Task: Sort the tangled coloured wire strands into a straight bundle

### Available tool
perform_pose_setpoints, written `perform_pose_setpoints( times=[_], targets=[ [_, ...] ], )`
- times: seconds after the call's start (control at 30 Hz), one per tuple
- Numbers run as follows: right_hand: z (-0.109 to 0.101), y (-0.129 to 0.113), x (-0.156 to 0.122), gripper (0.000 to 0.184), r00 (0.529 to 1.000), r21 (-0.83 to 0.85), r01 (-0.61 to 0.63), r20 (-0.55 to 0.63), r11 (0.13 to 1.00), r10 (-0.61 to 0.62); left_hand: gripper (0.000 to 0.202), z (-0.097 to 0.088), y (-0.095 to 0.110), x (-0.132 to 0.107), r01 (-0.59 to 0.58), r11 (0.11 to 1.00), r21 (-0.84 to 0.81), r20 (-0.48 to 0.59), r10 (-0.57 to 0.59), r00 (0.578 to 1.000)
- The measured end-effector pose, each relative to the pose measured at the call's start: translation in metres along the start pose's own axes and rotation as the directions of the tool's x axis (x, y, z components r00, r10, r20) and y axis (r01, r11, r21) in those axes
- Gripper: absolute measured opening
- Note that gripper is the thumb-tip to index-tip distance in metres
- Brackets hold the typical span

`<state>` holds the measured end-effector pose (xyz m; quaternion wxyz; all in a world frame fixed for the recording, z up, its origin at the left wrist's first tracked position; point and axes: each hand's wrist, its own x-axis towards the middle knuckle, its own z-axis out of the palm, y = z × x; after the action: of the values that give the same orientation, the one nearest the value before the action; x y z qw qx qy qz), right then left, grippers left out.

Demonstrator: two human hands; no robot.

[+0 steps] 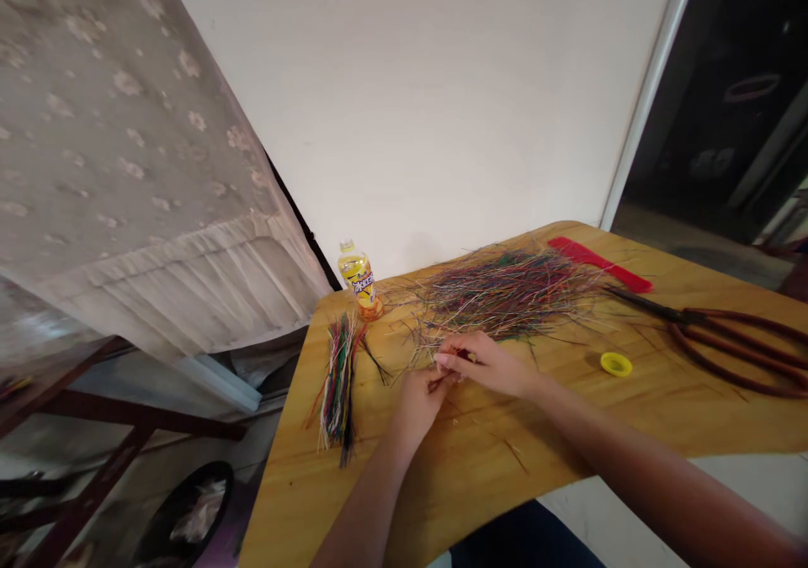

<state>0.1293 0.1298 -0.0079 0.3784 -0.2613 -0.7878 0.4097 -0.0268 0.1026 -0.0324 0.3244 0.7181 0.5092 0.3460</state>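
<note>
Yellow varnished wood formed the tabletop [637,421] we recorded, its grain streaked and its edges gently rounded. Item one: the left hand [417,404], rising from the lower edge of the view, with its fingers curled inward and pinched narrowly on a few fine strands [435,381]. Item two: the right hand [489,364], reaching across from the right, palm down and forearm low, with its fingers extended and drawn close to the left fingertips. A small dark-red bit [464,354] showed at those fingers; whether they gripped it, we could not tell.

The fine strands sat between the two hands, just above the wood and directly in front of a loose, flat heap of thin multicoloured fibres [505,294], wiry and tangled, in reds, greens, purples and straw tones. To the left lay a tighter bundle of similar coloured fibres [339,383], its strands running roughly parallel. Beyond it stood an upright plastic bottle [358,278] of yellow liquid, with a printed label. To the right lay a flat red comb [597,263], a small yellow ring-shaped cap [615,364], and long dark scissors [738,349] with looped dark-red handles, their blades pointing toward the heap. Behind the table rose a smooth off-white wall [410,97], and to the left hung a grey patterned cloth [139,156] with a pleated hem.
</note>
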Motion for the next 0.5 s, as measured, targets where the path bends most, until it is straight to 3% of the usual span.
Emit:
perform_pose_setpoints(
  times=[0.13,0.33,0.5],
  targets=[
    [-0.002,0.002,0.001,0.043,1.0,-0.013,-0.011,0.028,1.0,0.011,0.028,0.0,0.001,-0.002,-0.013,1.0,-0.015,0.008,0.013,1.0],
    [-0.008,0.009,0.005,0.051,0.985,0.142,-0.115,-0.112,0.983,0.131,0.032,-0.003,0.004,-0.005,-0.06,0.988,-0.146,0.015,0.063,0.998],
    [-0.01,0.014,0.004,0.051,0.985,0.125,-0.167,-0.012,0.978,0.17,0.027,-0.011,0.003,-0.009,-0.151,0.97,0.193,0.072,0.139,0.988]
  ],
)
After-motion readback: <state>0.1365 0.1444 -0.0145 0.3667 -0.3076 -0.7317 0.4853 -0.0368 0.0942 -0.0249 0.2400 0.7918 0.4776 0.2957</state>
